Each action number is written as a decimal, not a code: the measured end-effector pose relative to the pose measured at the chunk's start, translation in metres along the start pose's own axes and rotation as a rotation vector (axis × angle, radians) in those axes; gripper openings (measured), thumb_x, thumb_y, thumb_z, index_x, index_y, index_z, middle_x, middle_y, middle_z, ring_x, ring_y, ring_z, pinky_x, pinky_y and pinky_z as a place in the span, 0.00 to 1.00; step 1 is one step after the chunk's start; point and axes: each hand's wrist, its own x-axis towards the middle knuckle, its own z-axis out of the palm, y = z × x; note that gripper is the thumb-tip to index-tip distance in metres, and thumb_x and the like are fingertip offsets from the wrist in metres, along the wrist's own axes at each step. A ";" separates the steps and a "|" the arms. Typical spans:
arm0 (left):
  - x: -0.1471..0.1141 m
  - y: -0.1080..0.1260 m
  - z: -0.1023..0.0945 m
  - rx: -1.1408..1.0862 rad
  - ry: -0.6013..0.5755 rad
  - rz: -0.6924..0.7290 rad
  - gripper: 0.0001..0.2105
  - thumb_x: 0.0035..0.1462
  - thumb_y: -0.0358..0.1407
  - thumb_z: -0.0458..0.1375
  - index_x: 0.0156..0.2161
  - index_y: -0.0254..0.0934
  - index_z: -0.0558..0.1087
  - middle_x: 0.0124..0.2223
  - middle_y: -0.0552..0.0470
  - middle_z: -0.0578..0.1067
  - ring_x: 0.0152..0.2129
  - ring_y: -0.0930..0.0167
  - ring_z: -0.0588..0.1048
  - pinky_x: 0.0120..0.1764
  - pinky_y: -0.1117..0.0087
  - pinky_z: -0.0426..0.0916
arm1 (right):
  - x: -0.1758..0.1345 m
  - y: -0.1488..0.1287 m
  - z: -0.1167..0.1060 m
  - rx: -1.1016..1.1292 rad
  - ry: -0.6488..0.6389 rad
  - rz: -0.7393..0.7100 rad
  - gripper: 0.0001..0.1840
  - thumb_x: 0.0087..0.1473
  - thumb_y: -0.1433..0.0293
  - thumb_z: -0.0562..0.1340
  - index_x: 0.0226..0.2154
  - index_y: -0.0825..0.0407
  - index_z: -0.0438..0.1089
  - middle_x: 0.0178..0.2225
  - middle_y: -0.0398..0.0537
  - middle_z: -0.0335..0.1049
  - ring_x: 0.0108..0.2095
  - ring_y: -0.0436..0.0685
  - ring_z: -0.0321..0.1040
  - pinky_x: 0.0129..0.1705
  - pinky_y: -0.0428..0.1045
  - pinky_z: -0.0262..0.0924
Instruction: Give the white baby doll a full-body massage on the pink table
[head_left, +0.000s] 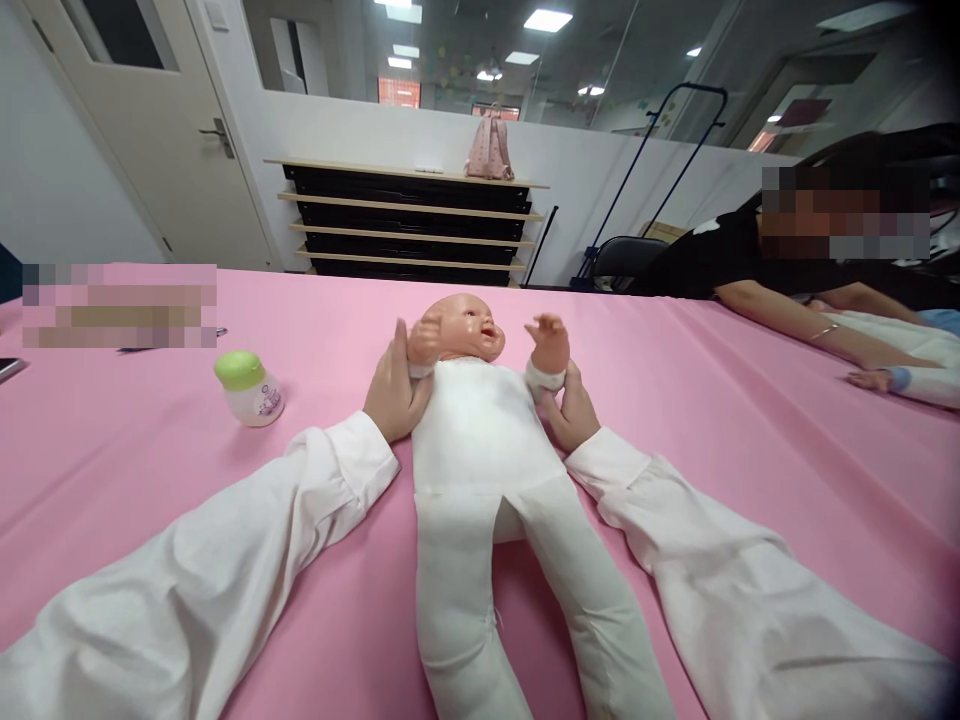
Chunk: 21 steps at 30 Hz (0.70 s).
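A baby doll (484,430) with a white cloth body and plastic head lies on its back on the pink cloth (337,600), its legs toward me. My left hand (397,392) is closed round the doll's arm on the left, near the wrist, thumb toward me. On the other side, my right hand (573,408) grips the doll's other arm just below its plastic hand (551,343). Both doll hands are raised beside its head (461,325), which is turned to the right. Some of my fingers are hidden behind the doll's arms.
Left of the doll stands a small bottle (253,390) with a green cap. A person (720,250) in black leans over the table at right, arms round another doll (900,345). Behind are a shelf rack (412,205), a pink backpack (490,148) and a door (150,120).
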 end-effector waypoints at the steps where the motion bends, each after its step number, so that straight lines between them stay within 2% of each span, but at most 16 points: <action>1: 0.002 0.000 0.001 0.026 -0.005 -0.097 0.35 0.57 0.39 0.46 0.63 0.28 0.35 0.56 0.33 0.62 0.53 0.58 0.63 0.51 0.56 0.60 | 0.002 0.003 0.001 0.000 -0.009 0.090 0.31 0.56 0.56 0.49 0.58 0.54 0.46 0.56 0.58 0.57 0.55 0.63 0.58 0.55 0.59 0.56; 3: 0.007 -0.001 0.002 0.102 -0.064 -0.285 0.35 0.57 0.39 0.45 0.63 0.25 0.35 0.59 0.31 0.59 0.55 0.56 0.60 0.52 0.54 0.58 | 0.006 0.013 0.003 0.020 -0.043 0.267 0.34 0.54 0.52 0.49 0.57 0.54 0.49 0.55 0.58 0.60 0.53 0.63 0.60 0.54 0.60 0.56; 6: 0.012 -0.004 0.001 0.182 -0.256 -0.579 0.32 0.58 0.39 0.43 0.64 0.25 0.39 0.56 0.31 0.64 0.52 0.54 0.65 0.50 0.52 0.60 | 0.010 0.027 0.003 0.066 -0.074 0.491 0.34 0.52 0.47 0.49 0.51 0.54 0.59 0.50 0.57 0.65 0.50 0.65 0.63 0.52 0.62 0.57; 7: 0.012 -0.005 0.000 0.185 -0.313 -0.645 0.32 0.59 0.40 0.43 0.64 0.26 0.40 0.54 0.32 0.66 0.50 0.54 0.67 0.49 0.52 0.61 | 0.010 0.030 0.003 0.076 -0.075 0.528 0.34 0.51 0.46 0.49 0.50 0.54 0.61 0.49 0.56 0.67 0.49 0.65 0.64 0.52 0.62 0.57; 9: 0.012 -0.007 -0.001 0.156 -0.351 -0.673 0.31 0.59 0.41 0.42 0.64 0.33 0.41 0.54 0.36 0.67 0.49 0.54 0.69 0.48 0.53 0.63 | 0.010 0.032 0.002 0.084 -0.070 0.528 0.34 0.51 0.45 0.50 0.49 0.53 0.62 0.47 0.55 0.68 0.47 0.65 0.64 0.51 0.62 0.58; 11: 0.011 -0.007 -0.002 0.122 -0.272 -0.625 0.30 0.58 0.42 0.44 0.64 0.37 0.43 0.57 0.39 0.64 0.50 0.55 0.68 0.48 0.54 0.63 | 0.009 0.029 0.002 0.088 -0.049 0.465 0.33 0.51 0.46 0.51 0.50 0.52 0.61 0.48 0.54 0.67 0.47 0.64 0.65 0.50 0.61 0.59; 14: 0.008 -0.003 -0.003 0.078 -0.037 -0.492 0.31 0.56 0.41 0.48 0.62 0.35 0.45 0.59 0.39 0.61 0.53 0.57 0.65 0.51 0.55 0.62 | 0.004 0.019 0.001 0.088 0.062 0.314 0.33 0.52 0.50 0.52 0.54 0.53 0.55 0.51 0.56 0.64 0.48 0.63 0.64 0.49 0.58 0.61; 17: 0.002 0.000 -0.004 0.007 0.150 -0.183 0.30 0.53 0.41 0.50 0.60 0.35 0.48 0.57 0.39 0.62 0.53 0.59 0.64 0.51 0.58 0.61 | -0.003 0.010 0.000 0.041 0.145 0.122 0.35 0.52 0.54 0.54 0.57 0.54 0.47 0.54 0.58 0.60 0.51 0.64 0.62 0.52 0.58 0.59; 19: -0.003 0.000 -0.002 -0.034 0.141 0.063 0.27 0.51 0.43 0.51 0.56 0.37 0.54 0.53 0.41 0.66 0.50 0.60 0.67 0.50 0.57 0.61 | -0.006 0.006 -0.001 0.004 0.095 -0.011 0.35 0.49 0.55 0.56 0.56 0.53 0.49 0.53 0.57 0.60 0.53 0.65 0.60 0.54 0.60 0.57; 21: -0.008 -0.003 0.001 -0.049 0.045 0.271 0.23 0.49 0.47 0.52 0.50 0.40 0.60 0.47 0.44 0.71 0.45 0.61 0.70 0.48 0.57 0.62 | -0.007 0.004 -0.003 -0.003 -0.009 -0.153 0.34 0.46 0.55 0.58 0.53 0.50 0.54 0.52 0.55 0.62 0.53 0.66 0.60 0.55 0.61 0.56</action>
